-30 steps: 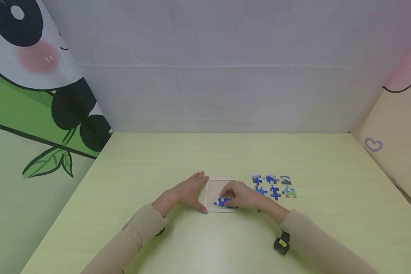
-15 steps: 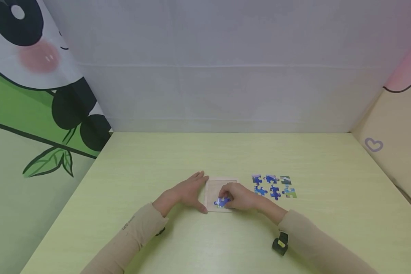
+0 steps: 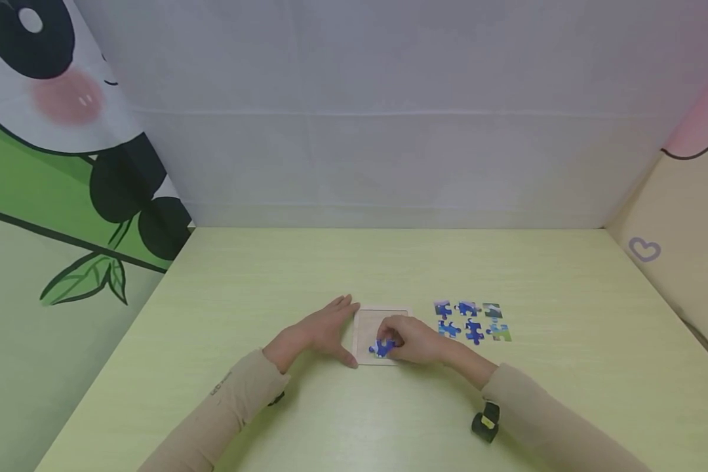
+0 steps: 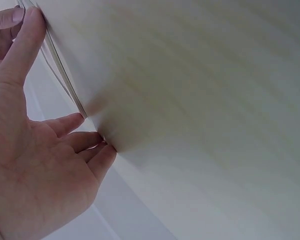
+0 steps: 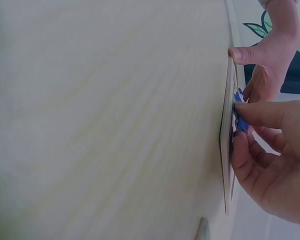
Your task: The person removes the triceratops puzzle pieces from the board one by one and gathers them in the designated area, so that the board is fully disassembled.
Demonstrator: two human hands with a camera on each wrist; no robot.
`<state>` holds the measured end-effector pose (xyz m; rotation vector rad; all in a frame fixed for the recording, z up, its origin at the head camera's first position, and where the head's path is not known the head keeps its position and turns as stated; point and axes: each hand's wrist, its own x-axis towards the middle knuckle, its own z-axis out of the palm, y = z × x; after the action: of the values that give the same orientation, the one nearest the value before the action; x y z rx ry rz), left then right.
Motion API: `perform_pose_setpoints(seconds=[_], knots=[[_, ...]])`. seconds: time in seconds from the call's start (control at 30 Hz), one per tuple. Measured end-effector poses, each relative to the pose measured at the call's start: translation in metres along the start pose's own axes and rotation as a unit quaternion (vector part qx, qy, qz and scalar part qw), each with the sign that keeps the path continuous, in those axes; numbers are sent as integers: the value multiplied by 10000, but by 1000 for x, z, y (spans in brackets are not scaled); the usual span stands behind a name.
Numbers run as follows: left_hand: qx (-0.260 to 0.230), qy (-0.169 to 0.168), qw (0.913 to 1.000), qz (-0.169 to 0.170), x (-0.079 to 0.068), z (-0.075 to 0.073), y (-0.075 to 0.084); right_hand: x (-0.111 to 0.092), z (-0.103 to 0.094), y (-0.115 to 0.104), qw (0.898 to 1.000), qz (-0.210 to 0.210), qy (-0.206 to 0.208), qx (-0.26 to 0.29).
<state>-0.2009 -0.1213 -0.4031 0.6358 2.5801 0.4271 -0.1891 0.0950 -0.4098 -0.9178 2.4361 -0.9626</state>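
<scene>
A shallow pale wooden puzzle tray [image 3: 368, 324] lies on the table in the head view. Along its left edge rests my left hand [image 3: 324, 329], thumb at the near corner and straight fingers at the far one. Over the tray's near part, my right hand [image 3: 414, 339] pinches a blue jigsaw piece [image 3: 380, 348] between thumb and fingers. The right wrist view shows this blue piece [image 5: 240, 112] just above the tray [image 5: 226, 140]; whether it touches the bottom cannot be told. My fingers hide part of it.
Several loose jigsaw pieces [image 3: 473, 331] lie in two rows right of the tray. A flat greenish thing [image 5: 203, 231] shows at the right wrist view's bottom edge. A pale wall [image 3: 389, 170] stands behind the table [image 3: 259, 275].
My right hand has shifted slightly toward me and the held piece sits a little differently. A green bit under the right wrist has gone out of sight. The left hand is still.
</scene>
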Motion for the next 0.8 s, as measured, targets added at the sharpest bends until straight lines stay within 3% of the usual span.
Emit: perform_pose_setpoints(seconds=[0.57, 0.8], knots=[[98, -8, 10000, 8, 1, 0, 1, 0, -8, 4, 9974, -78, -153, 706], [118, -26, 9999, -69, 2, 1, 1, -8, -21, 8, 9979, -243, -29, 606]])
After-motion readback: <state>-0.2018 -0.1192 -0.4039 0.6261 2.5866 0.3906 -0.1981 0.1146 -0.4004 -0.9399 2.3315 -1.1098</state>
